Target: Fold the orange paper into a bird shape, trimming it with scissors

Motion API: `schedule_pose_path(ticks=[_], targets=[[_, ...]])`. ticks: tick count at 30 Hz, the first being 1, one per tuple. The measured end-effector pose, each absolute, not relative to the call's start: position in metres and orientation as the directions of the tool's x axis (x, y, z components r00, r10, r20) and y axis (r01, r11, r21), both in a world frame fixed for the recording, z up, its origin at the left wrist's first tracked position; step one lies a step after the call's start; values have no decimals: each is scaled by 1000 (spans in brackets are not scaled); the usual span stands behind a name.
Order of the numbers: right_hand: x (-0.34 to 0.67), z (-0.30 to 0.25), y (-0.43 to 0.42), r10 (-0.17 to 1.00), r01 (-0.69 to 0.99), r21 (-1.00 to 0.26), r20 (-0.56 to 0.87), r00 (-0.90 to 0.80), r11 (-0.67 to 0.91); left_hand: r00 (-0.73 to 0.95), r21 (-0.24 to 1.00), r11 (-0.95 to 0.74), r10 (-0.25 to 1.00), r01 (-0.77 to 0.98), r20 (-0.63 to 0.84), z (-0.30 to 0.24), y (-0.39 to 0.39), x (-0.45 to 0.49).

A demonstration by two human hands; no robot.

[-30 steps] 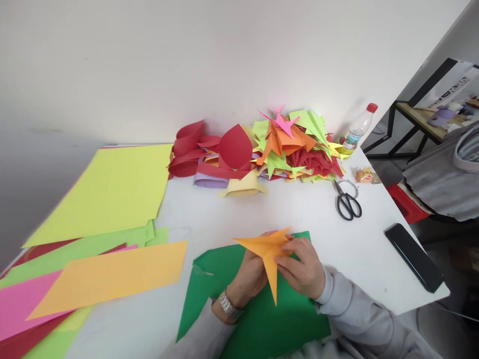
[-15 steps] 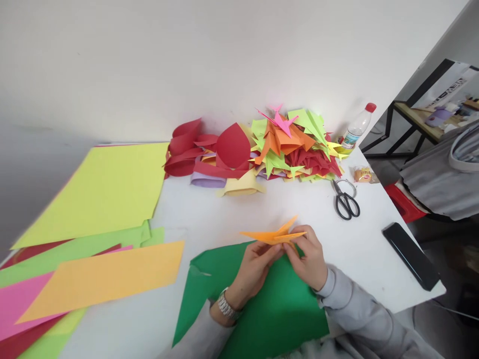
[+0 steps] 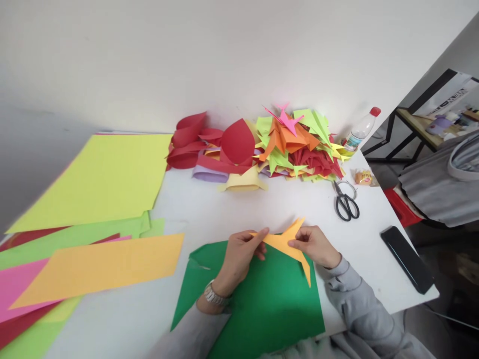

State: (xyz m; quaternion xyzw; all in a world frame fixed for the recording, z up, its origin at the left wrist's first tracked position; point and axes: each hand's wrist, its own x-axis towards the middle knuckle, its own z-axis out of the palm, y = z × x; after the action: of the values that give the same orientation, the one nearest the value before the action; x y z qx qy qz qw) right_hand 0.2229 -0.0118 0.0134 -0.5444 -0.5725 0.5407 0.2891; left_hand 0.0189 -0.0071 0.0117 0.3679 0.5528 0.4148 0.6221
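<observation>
An orange folded paper shape [image 3: 286, 243] with long pointed arms sits between both my hands, just above a dark green sheet [image 3: 262, 304] on the white table [image 3: 209, 209]. My left hand [image 3: 239, 252], a metal watch on its wrist, pinches the shape's left end. My right hand [image 3: 316, 244] pinches its right side near the upward-pointing tip. One long point hangs down over the green sheet.
A heap of folded coloured paper shapes [image 3: 292, 144] and red curled pieces [image 3: 209, 147] lies at the back. Black scissors [image 3: 346, 202], a plastic bottle [image 3: 361, 129], a small wrapped snack [image 3: 363, 177] and a black phone [image 3: 406, 259] are on the right. Large coloured sheets [image 3: 90, 214] cover the left.
The orange shape has been turned over in my hands: it went from showing a broad face to edge-on, and is now flatter with one long point hanging toward me. Both hands kept hold.
</observation>
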Motion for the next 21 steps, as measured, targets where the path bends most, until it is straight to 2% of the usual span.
schedule_pose_path(ticks=[3,4,6,8,10,11,12,14,16,18,21], targets=[[227,13,-5,917,388,-906,-289,-276,-169,18,928,372,928,3,-372,14,-2,5],[227,13,-2,908,420,-893,-302,-290,-163,26,934,344,937,95,-348,14,0,0],[227,13,2,895,494,-858,-325,-307,-142,14,899,142,987,415,-163,15,3,-8],[225,15,6,891,571,-813,-335,-306,-110,-32,821,34,999,569,-19,16,3,-12],[221,19,7,894,641,-764,-336,-298,-74,-76,762,-41,990,646,118,14,-3,-9],[220,21,7,896,672,-738,-334,-292,-56,-30,656,-156,965,738,262,13,-9,-5],[218,23,7,901,700,-713,-329,-284,-39,111,519,-313,917,796,383,10,-16,1],[215,27,5,915,748,-664,-308,-261,-10,458,289,-629,747,721,482,2,-33,17],[214,30,4,932,787,-617,-274,-236,18,588,129,-728,632,673,505,-7,-51,34],[214,31,4,940,813,-581,-252,-231,44,580,81,-691,659,718,479,-15,-63,47],[215,30,6,936,831,-553,-255,-243,65,590,116,-681,696,723,410,-21,-70,53]])
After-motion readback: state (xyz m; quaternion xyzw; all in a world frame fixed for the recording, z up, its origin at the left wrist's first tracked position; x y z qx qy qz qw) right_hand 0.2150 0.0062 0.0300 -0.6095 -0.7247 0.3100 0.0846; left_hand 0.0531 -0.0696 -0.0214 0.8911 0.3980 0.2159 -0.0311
